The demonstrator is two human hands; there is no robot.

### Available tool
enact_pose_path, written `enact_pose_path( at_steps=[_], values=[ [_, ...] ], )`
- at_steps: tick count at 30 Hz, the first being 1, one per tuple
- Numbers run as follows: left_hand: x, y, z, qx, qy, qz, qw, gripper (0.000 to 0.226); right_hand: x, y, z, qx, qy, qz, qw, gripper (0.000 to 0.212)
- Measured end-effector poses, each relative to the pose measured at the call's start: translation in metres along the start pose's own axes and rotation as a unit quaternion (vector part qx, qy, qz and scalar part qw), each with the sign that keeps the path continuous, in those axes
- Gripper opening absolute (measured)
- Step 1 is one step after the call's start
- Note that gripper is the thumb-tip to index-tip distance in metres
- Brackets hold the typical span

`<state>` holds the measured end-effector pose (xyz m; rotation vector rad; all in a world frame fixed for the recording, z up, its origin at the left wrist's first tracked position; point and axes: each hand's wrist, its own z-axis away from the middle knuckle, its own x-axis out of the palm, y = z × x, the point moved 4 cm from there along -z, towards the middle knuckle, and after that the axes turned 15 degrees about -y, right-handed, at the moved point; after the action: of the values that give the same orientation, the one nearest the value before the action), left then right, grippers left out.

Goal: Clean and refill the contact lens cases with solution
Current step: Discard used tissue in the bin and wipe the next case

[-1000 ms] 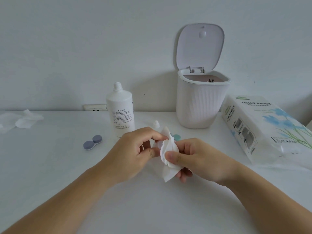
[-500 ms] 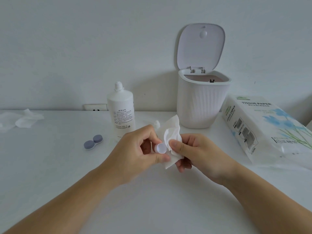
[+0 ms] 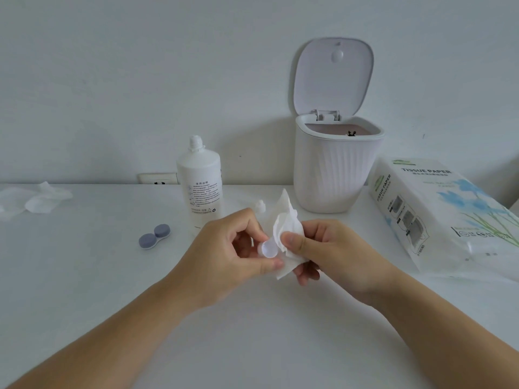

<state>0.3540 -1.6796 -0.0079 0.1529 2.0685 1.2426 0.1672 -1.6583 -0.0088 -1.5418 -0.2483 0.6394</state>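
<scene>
My left hand [image 3: 230, 248] pinches a small pale round lens case part [image 3: 267, 249] between thumb and fingers above the table. My right hand [image 3: 328, 252] grips a crumpled white tissue [image 3: 285, 228] and its thumb presses the tissue against that part. A closed grey-blue contact lens case [image 3: 154, 236] lies on the table to the left. Behind my hands the white solution bottle [image 3: 200, 181] stands uncapped, and its small white cap [image 3: 260, 206] sits beside it, partly hidden by the tissue.
A white ribbed bin [image 3: 335, 175] with its lid up stands at the back. A pack of tissue paper [image 3: 438, 217] lies at the right. Used tissues [image 3: 36, 200] lie at the far left. A wall socket [image 3: 158, 178] sits behind the bottle.
The tissue has been pulled back from the round part, which now shows between my fingers. Both hands stay close together at the same spot.
</scene>
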Motion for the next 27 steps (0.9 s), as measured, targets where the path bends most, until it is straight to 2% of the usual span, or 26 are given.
enact_pose_path(
  at_steps=[3,7,11,15,18,22,27],
  values=[
    [0.0,-0.001,0.0,0.0,0.011,-0.013,1.0,0.033,0.001,0.002,0.001,0.008,-0.002,-0.01,1.0,0.03],
    [-0.009,-0.001,-0.001,-0.006,0.038,-0.056,0.998,0.026,0.008,0.001,0.002,0.027,-0.054,-0.012,0.998,0.024],
    [-0.008,0.0,-0.002,-0.006,0.015,-0.094,0.995,0.028,0.013,0.001,0.002,0.053,-0.081,0.029,0.995,0.027],
    [-0.006,-0.006,-0.001,-0.038,0.003,-0.034,0.999,0.026,0.009,0.002,0.003,0.054,-0.069,0.04,0.995,0.026],
    [-0.001,-0.004,-0.001,-0.031,-0.023,0.004,0.999,0.038,0.004,-0.003,0.004,0.03,-0.039,0.026,0.998,0.03],
    [0.004,-0.001,0.0,-0.021,-0.032,0.011,0.999,0.041,0.004,-0.003,0.004,0.019,-0.021,0.037,0.999,0.034],
    [-0.005,-0.003,0.001,-0.027,-0.024,-0.006,0.999,0.029,0.008,-0.004,0.005,0.032,-0.063,0.045,0.996,0.024]
  ],
)
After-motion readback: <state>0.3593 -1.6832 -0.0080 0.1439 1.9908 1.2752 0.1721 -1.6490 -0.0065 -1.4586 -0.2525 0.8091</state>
